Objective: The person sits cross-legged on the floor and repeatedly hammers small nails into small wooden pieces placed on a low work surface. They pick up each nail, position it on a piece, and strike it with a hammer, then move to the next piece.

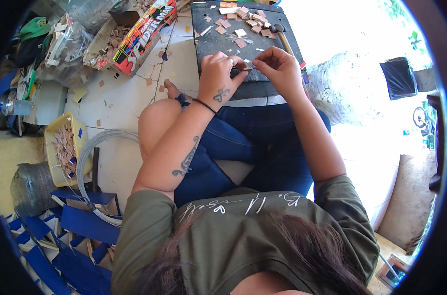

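Observation:
Over the near part of a low black board (218, 44), my two hands are close together. My left hand (218, 73) is closed in a pinch on a small brown wooden piece (248, 69), mostly covered by the fingers. My right hand (282, 69) is pinched just beside that piece; what its fingertips hold is too small to make out. Beyond the hands, small square wooden pieces (240, 43) lie scattered on the board, with several thin, pale, nail-like bits (249, 41) among them. A hammer (279, 30) rests along the board's right side.
At the far left stands a colourful cardboard box (142, 44) of wooden pieces. A yellow basket (78, 129) of similar pieces and a coil of wire (88, 152) are on my left. Blue wooden racks (88, 223) sit at lower left. A whitish bulky sack (334, 86) stands right of the board.

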Available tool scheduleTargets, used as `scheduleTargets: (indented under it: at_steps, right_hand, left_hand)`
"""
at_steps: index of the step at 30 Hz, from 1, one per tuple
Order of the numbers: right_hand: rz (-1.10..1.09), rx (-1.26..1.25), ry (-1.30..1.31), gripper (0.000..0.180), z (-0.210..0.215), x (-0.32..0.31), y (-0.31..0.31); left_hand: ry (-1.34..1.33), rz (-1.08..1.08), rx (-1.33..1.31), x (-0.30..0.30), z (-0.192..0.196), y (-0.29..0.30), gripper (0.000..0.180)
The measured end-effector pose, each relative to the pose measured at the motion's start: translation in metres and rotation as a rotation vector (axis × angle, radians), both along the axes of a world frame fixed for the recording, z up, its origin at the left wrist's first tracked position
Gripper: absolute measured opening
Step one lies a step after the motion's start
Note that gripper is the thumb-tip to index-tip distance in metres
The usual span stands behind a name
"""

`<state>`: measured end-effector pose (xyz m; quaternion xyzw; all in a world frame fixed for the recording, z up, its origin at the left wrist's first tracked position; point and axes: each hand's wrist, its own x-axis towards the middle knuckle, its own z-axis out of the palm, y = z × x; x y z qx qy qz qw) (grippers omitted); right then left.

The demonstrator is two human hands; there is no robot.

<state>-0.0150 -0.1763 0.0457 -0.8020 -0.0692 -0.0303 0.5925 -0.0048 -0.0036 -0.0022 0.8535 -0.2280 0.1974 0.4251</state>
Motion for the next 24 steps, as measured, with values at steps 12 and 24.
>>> scheduleTargets:
  at_steps: [12,24]
  right_hand:
    - [-0.007,-0.279,-0.165,0.012,0.004,-0.002,0.004]
    - [0.007,-0.382,-0.209,0.014,0.013,0.004,0.008]
  left_hand:
    - [-0.011,0.012,0.016,-0.002,0.005,0.000,0.012]
    - [0.089,-0.068,-0.212,0.003,0.009,-0.010,0.009]
